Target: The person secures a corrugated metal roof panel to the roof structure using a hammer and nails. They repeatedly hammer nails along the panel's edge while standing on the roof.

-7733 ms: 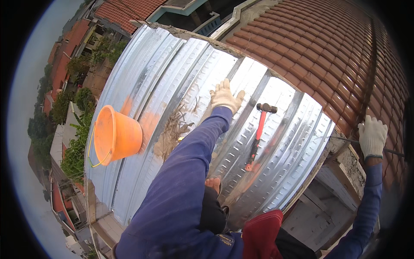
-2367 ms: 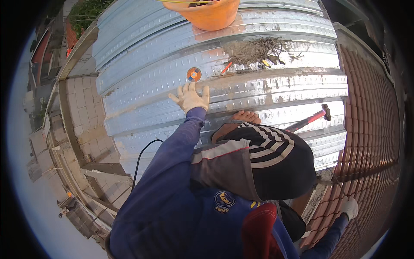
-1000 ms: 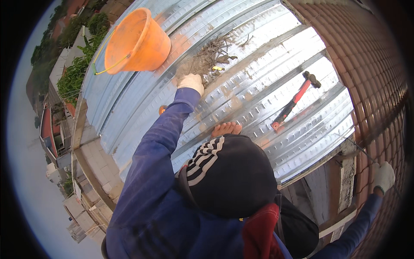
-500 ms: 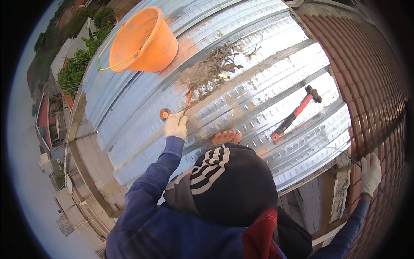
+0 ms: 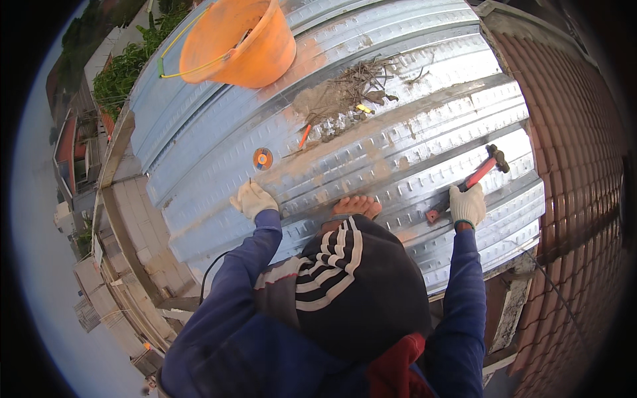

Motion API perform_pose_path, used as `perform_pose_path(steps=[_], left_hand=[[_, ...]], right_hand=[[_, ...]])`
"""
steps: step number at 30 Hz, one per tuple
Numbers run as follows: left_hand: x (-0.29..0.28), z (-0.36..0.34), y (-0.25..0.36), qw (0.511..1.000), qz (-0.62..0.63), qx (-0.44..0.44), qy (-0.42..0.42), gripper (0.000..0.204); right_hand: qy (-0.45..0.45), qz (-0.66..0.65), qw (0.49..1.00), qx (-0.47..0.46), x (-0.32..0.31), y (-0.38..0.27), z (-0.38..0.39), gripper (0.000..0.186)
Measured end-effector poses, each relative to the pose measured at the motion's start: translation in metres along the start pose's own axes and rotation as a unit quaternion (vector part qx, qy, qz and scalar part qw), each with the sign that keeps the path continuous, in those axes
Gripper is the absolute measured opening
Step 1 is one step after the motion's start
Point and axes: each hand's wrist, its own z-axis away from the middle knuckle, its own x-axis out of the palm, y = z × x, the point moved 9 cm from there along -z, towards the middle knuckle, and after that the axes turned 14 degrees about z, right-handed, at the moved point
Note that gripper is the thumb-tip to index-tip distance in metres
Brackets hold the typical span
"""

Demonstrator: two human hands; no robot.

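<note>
My left hand point(image 5: 253, 199), in a white glove, rests fisted on the corrugated metal roof sheet point(image 5: 398, 53), and a thin metal pin sticks up from its fingers. A small orange and grey disc point(image 5: 263, 158) lies just beyond it. My right hand point(image 5: 468, 204), also gloved, grips the red handle of a hammer point(image 5: 483, 171) whose black head points up and right on the sheet. A bare foot point(image 5: 356, 205) is planted on the metal between my hands. A black cap with white stripes point(image 5: 361, 285) fills the lower middle.
An orange bucket point(image 5: 232, 40) lies at the sheet's far left. Beside it are dry twigs and dirt point(image 5: 345, 93) and an orange stick point(image 5: 303, 136). Red roof tiles point(image 5: 570, 132) border the right. The sheet's left edge drops to buildings far below. A black cable point(image 5: 212, 272) hangs by my left arm.
My right hand left the tiled roof edge at the right and took hold of the hammer handle. My left hand drew back from the disc toward me.
</note>
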Motion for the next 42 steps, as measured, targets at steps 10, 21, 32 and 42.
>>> perform_pose_path(steps=[10, 21, 32, 42], left_hand=[[-0.003, -0.004, 0.001, 0.999, 0.026, -0.038, -0.018, 0.035], [-0.005, -0.002, 0.011, 0.998, 0.045, -0.027, -0.022, 0.035], [0.001, -0.006, 0.001, 0.998, 0.068, 0.004, -0.003, 0.021], [0.016, 0.003, -0.013, 0.999, 0.033, 0.031, 0.001, 0.03]], right_hand=[[0.063, -0.195, 0.979, 0.0, 0.041, -0.029, 0.052, 0.05], [-0.032, -0.071, 0.892, -0.446, -0.035, -0.227, 0.124, 0.051], [-0.024, -0.197, 0.894, -0.401, -0.109, -0.261, 0.083, 0.077], [-0.253, -0.514, 0.741, -0.352, -0.218, -0.473, 0.109, 0.085]])
